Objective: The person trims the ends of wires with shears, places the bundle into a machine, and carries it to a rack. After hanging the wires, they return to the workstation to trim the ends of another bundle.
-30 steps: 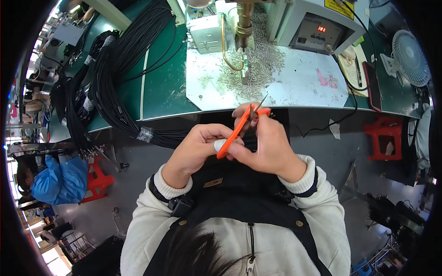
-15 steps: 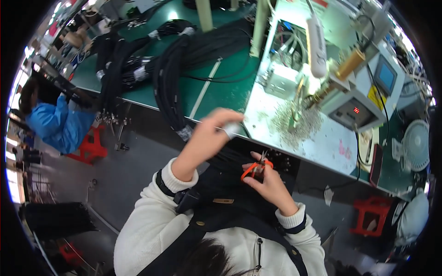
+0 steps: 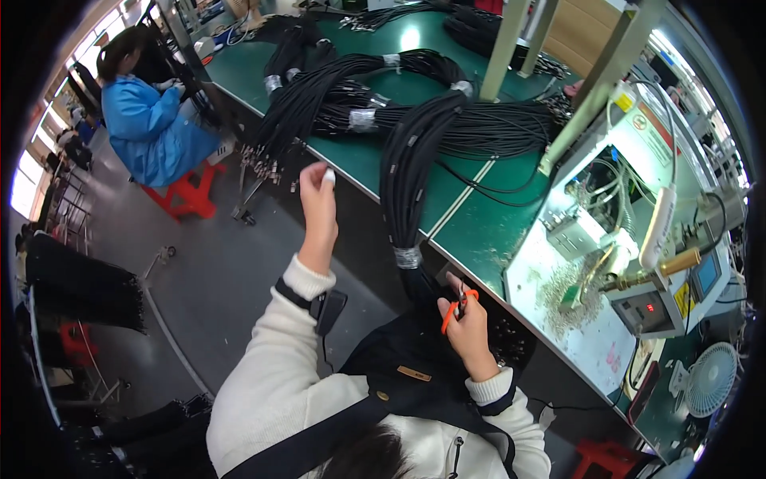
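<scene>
My left hand (image 3: 319,209) is raised over the floor, left of the green table's edge. White wrapping covers one of its digits, and its fingers look loosely bent and apart with nothing seen between them. In my right hand (image 3: 469,331) is a pair of small scissors (image 3: 449,318) with orange handles, blades pointing away from me. That hand is close to my lap, beside a thick bundle of black cables (image 3: 403,184) that hangs over the table edge and is bound with clear wrap (image 3: 408,257).
More black cable bundles lie on the green table (image 3: 467,227). At right, a machine (image 3: 650,307) with a red display stands by a white work surface (image 3: 523,275) strewn with small bits. A fan (image 3: 710,379) is beyond. A person in blue (image 3: 148,120) sits at far left.
My view has swung left. My left hand has moved away from the white work surface, leftward past the hanging cables. The scissors remain in my right hand, near my lap.
</scene>
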Action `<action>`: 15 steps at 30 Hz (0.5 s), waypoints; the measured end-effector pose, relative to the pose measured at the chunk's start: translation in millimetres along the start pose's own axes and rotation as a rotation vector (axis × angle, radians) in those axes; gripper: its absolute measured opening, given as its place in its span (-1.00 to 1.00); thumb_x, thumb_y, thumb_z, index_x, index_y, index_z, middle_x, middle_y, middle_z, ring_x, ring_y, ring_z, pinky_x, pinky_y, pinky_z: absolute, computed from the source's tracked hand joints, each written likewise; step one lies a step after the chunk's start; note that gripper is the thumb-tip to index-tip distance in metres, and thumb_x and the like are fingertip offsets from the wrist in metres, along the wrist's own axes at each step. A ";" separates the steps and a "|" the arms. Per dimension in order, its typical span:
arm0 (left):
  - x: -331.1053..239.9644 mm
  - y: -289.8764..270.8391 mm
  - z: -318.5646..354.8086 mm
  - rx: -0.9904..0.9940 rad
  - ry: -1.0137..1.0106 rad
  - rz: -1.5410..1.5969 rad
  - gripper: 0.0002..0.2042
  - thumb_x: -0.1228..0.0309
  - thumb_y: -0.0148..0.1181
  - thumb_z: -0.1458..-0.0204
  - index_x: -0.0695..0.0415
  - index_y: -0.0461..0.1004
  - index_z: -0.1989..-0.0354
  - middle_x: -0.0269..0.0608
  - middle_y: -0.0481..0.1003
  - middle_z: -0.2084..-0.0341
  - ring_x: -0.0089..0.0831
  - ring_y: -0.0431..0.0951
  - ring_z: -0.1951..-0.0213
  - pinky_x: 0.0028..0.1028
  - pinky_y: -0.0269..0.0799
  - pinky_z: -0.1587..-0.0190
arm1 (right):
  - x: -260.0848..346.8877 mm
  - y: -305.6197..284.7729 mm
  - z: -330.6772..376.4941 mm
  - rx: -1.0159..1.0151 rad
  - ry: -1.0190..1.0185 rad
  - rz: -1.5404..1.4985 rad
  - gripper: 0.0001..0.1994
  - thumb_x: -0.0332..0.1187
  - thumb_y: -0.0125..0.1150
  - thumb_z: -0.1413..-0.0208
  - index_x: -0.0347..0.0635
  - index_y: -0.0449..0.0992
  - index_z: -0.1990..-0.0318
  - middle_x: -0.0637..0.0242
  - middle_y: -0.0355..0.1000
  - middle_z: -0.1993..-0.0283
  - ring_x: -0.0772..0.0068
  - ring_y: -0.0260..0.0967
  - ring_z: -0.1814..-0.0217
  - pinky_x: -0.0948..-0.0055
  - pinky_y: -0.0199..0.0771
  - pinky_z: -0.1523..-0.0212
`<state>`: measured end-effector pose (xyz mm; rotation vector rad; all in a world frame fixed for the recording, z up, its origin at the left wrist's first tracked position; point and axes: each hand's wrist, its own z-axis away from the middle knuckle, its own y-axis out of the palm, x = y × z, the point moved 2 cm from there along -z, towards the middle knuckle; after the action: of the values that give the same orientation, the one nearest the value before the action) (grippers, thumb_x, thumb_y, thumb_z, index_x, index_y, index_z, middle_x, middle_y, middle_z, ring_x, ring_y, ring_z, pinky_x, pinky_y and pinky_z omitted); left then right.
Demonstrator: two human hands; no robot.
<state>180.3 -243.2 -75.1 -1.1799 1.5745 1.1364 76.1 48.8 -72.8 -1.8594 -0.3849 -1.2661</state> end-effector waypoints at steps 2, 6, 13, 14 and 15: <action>-18.0 16.9 -34.0 0.030 0.198 -0.056 -0.81 0.48 0.00 0.05 0.22 0.35 0.23 -0.30 0.38 0.41 -0.56 0.37 0.34 -0.56 0.29 0.29 | 6.8 13.4 -20.5 0.036 -0.037 -0.010 -0.52 -0.37 0.20 0.12 -0.35 0.26 0.01 0.08 0.37 0.31 0.33 0.33 0.35 0.48 0.31 0.33; -48.3 68.7 -110.4 0.290 0.501 -0.537 -0.87 0.49 0.07 0.17 0.12 0.45 0.39 -0.20 0.39 0.44 -0.31 0.40 0.36 -0.42 0.29 0.25 | 6.1 44.8 -49.1 0.101 -0.041 -0.080 -0.53 -0.31 0.25 0.15 -0.37 0.30 0.09 0.06 0.38 0.31 0.25 0.35 0.33 0.40 0.32 0.31; -19.9 131.0 -226.0 0.216 0.853 -1.357 -0.74 0.42 0.13 0.24 0.18 0.41 0.30 -0.15 0.42 0.40 -0.29 0.42 0.28 -0.32 0.25 0.19 | 23.5 41.1 -58.7 0.382 0.120 -0.216 -0.61 -0.20 0.36 0.30 -0.29 0.33 0.44 0.30 0.31 0.56 0.52 0.23 0.49 0.48 0.29 0.41; -12.4 134.1 -236.9 0.203 0.860 -1.344 -0.74 0.42 0.13 0.24 0.18 0.41 0.30 -0.15 0.42 0.40 -0.29 0.42 0.28 -0.32 0.25 0.19 | 15.7 34.3 -47.5 0.438 0.198 -0.278 -0.63 -0.25 0.36 0.29 -0.30 0.34 0.42 0.32 0.32 0.56 0.54 0.25 0.51 0.50 0.30 0.43; -1.1 137.0 -244.7 0.247 0.783 -1.471 -0.75 0.43 0.10 0.23 0.19 0.40 0.30 -0.15 0.43 0.42 -0.28 0.44 0.29 -0.31 0.23 0.18 | 14.3 22.9 -39.3 0.495 0.279 -0.338 -0.64 -0.29 0.36 0.28 -0.31 0.35 0.39 0.34 0.32 0.56 0.55 0.26 0.53 0.53 0.31 0.46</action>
<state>22.1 -459.7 6.9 -2.1017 0.7734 -0.5153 72.9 1.8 -65.2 -1.2143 -0.8023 -1.4688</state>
